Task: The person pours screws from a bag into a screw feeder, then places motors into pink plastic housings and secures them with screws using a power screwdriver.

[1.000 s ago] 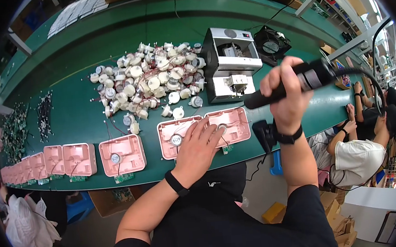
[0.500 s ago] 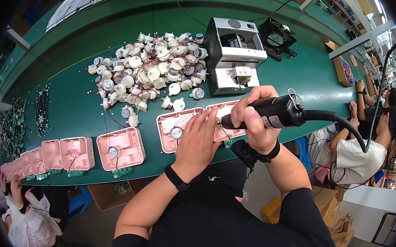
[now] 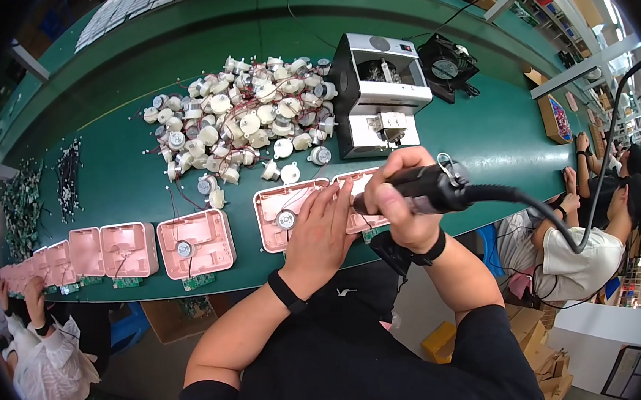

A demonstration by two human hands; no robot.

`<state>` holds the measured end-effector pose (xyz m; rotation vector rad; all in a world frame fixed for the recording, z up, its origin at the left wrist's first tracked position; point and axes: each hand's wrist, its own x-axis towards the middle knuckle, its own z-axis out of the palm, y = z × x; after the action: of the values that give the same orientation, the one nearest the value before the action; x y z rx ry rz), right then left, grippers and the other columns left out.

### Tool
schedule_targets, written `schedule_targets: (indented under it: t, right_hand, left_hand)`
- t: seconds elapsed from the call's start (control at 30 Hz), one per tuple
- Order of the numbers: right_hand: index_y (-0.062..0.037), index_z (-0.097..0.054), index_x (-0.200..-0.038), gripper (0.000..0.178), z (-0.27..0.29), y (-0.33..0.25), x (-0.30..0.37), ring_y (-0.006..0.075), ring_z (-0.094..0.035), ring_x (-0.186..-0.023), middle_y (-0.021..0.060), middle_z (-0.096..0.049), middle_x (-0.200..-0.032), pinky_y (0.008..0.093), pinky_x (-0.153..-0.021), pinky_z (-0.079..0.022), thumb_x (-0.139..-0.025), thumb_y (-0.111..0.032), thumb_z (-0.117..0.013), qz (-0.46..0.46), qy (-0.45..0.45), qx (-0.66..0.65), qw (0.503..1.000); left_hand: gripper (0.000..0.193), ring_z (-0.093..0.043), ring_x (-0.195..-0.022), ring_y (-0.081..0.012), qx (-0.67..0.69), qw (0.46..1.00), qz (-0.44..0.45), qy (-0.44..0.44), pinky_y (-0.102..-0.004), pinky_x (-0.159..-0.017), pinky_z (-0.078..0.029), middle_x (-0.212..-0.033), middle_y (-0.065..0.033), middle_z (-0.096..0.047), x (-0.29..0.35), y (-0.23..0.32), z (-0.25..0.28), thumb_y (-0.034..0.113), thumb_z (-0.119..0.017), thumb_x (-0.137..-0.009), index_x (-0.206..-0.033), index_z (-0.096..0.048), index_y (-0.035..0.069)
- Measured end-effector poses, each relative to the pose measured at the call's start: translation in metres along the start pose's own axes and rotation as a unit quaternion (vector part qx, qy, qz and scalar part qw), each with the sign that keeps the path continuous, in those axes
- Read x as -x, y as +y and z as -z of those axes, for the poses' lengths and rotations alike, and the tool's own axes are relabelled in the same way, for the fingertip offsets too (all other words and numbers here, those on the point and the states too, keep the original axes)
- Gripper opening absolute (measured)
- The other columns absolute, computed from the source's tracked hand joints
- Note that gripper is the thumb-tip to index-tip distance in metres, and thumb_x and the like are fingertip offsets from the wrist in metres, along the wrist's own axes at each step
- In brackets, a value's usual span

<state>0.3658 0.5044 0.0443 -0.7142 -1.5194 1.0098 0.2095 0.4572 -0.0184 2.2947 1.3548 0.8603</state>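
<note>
My right hand (image 3: 404, 219) is wrapped round a black corded electric screwdriver (image 3: 435, 188), which lies nearly level with its tip pointing left. That tip is over the right-hand pink plastic housing (image 3: 351, 179), partly hidden by my hands. My left hand (image 3: 317, 234) rests with fingers stretched out across the neighbouring edges of this housing and the pink housing (image 3: 269, 239) to its left. A round metal motor (image 3: 285, 219) sits in the left one. A green circuit board (image 3: 371, 234) shows at the near edge of the right-hand housing.
Beyond the housings lies a heap of white geared motors (image 3: 249, 120) with red wires. A screw feeder (image 3: 383, 91) and a black fan (image 3: 446, 65) stand right of it. More pink housings (image 3: 195, 245) line the left edge. Co-workers sit at both sides.
My right hand and the screwdriver have shifted slightly left and down, the cable swinging with them. The feeder's inner part looks different. My left hand stays in place.
</note>
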Motion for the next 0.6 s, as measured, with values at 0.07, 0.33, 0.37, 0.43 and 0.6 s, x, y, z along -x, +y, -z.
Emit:
schedule_targets:
  t: [0.07, 0.33, 0.37, 0.43, 0.6]
  right_hand:
    - [-0.0040, -0.041, -0.108, 0.027, 0.006, -0.016, -0.011, 0.0157, -0.051, -0.056, 0.0090, -0.054, -0.072, 0.0307, -0.056, -0.048, -0.092, -0.015, -0.061, 0.009, 0.026, -0.023, 0.999]
    - [-0.0023, -0.049, -0.106, 0.015, 0.044, -0.034, -0.083, 0.0172, -0.050, -0.054, 0.0075, -0.052, -0.069, 0.0336, -0.054, -0.047, -0.095, -0.010, -0.055, 0.091, 0.135, -0.016, 0.986]
    - [-0.0019, -0.050, -0.106, 0.014, 0.047, -0.030, -0.088, 0.0174, -0.050, -0.053, 0.0074, -0.052, -0.068, 0.0338, -0.054, -0.046, -0.095, -0.011, -0.054, 0.091, 0.145, 0.005, 0.985]
    - [-0.0016, -0.051, -0.105, 0.013, 0.049, -0.028, -0.092, 0.0176, -0.050, -0.053, 0.0074, -0.052, -0.068, 0.0340, -0.054, -0.046, -0.096, -0.011, -0.054, 0.087, 0.152, 0.023, 0.984]
    - [-0.0015, -0.050, -0.103, 0.015, 0.041, -0.030, -0.088, 0.0174, -0.050, -0.052, 0.0069, -0.051, -0.066, 0.0334, -0.053, -0.045, -0.096, -0.013, -0.055, 0.030, 0.155, -0.017, 0.987]
  left_hand:
    - [0.090, -0.045, -0.129, -0.0321, 0.003, 1.000, 0.010, -0.009, -0.0424, -0.112, -0.034, -0.126, -0.0153, -0.057, -0.001, 0.005, 0.007, 0.016, -0.078, -0.075, -0.149, -0.031, 0.000]
    - [0.067, -0.052, -0.118, -0.0368, 0.008, 0.984, 0.078, 0.161, -0.0446, -0.100, -0.044, -0.125, -0.0180, -0.056, 0.034, 0.001, 0.052, 0.016, -0.079, -0.078, -0.137, -0.049, 0.003]
    - [0.067, -0.052, -0.118, -0.0368, 0.009, 0.984, 0.075, 0.160, -0.0446, -0.100, -0.044, -0.125, -0.0180, -0.056, 0.036, -0.004, 0.056, 0.016, -0.079, -0.078, -0.137, -0.049, 0.003]
    - [0.059, -0.057, -0.108, -0.0369, -0.071, 0.971, 0.142, 0.179, -0.0449, -0.093, -0.046, -0.118, -0.0168, -0.059, 0.045, -0.010, 0.066, 0.017, -0.078, -0.080, -0.132, -0.053, 0.002]
    - [0.053, -0.061, -0.096, -0.0324, -0.108, 0.963, 0.215, 0.124, -0.0423, -0.083, -0.048, -0.103, -0.0133, -0.063, 0.058, -0.028, 0.079, 0.018, -0.078, -0.081, -0.127, -0.057, 0.002]
